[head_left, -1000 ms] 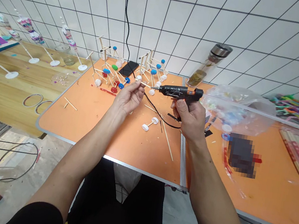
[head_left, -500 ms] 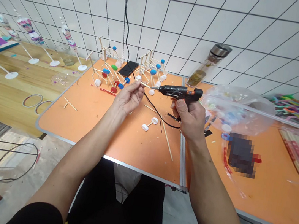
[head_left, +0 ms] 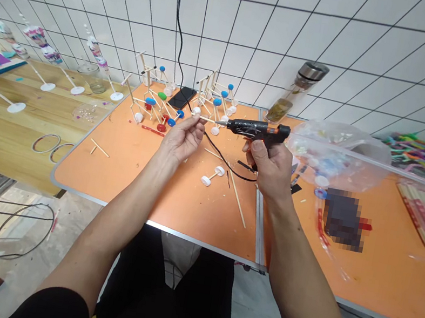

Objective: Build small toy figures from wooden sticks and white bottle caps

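a black hot glue gun (head_left: 256,129) with orange trim, fed by a long clear glue stick (head_left: 360,158), sits upper middle of the frame, gripped closed in the right hand (head_left: 270,168). the left hand (head_left: 183,137) pinches a thin wooden stick (head_left: 208,120) (its tip just beside the nozzle) above the orange table (head_left: 150,186).

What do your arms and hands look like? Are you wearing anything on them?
My left arm and right arm are bare below the sleeve. My left hand and right hand have no gloves, and I see no watch or rings. A black sleeve shows on my left arm; my right sleeve is out of view.
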Demonstrator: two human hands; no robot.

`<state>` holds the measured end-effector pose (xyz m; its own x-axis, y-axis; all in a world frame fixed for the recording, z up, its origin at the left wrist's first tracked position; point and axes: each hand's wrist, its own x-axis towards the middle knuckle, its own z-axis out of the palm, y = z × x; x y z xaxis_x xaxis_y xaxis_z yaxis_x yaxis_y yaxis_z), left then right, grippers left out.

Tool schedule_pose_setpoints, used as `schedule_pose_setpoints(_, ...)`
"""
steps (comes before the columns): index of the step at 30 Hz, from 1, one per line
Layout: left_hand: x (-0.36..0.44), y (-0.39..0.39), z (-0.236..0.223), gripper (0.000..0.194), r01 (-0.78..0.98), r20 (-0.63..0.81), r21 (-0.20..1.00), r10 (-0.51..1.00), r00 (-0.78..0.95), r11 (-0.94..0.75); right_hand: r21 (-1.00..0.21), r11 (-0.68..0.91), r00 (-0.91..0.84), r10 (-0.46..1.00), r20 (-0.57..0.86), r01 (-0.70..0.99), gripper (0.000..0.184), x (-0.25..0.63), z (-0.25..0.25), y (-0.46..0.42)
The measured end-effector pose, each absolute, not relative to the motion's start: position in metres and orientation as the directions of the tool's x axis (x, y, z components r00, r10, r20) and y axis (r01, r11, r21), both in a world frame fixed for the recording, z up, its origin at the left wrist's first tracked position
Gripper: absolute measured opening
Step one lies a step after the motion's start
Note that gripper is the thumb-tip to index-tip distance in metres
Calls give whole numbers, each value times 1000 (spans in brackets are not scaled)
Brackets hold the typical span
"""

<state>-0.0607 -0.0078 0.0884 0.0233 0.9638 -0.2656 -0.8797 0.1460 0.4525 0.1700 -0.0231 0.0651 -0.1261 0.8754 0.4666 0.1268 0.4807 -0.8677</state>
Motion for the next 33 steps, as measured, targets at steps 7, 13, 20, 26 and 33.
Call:
schedule_pose_setpoints(7,-59,-10,93,27,-869,-309,467,951,14,164,-868,495,-133,864,486,48,58,169,64,-22)
schedule_pose_setpoints(13,-57,-15,97,27,-878,-309,444,950,39,180,-865,501,-125,860,494,27,57,168,64,-22)
schedule_pose_setpoints(20,-58,-15,97,25,-887,-322,415,944,66,203,-854,520,-101,852,514,31,55,170,60,-20)
schedule_pose_setpoints(26,-59,-14,97,25,-891,-316,405,946,74,205,-844,535,-93,842,531,27,51,170,59,-19)
schedule_pose_setpoints(33,-58,-15,98,24,-885,-333,419,941,59,203,-844,535,-82,843,531,35,54,170,59,-19)
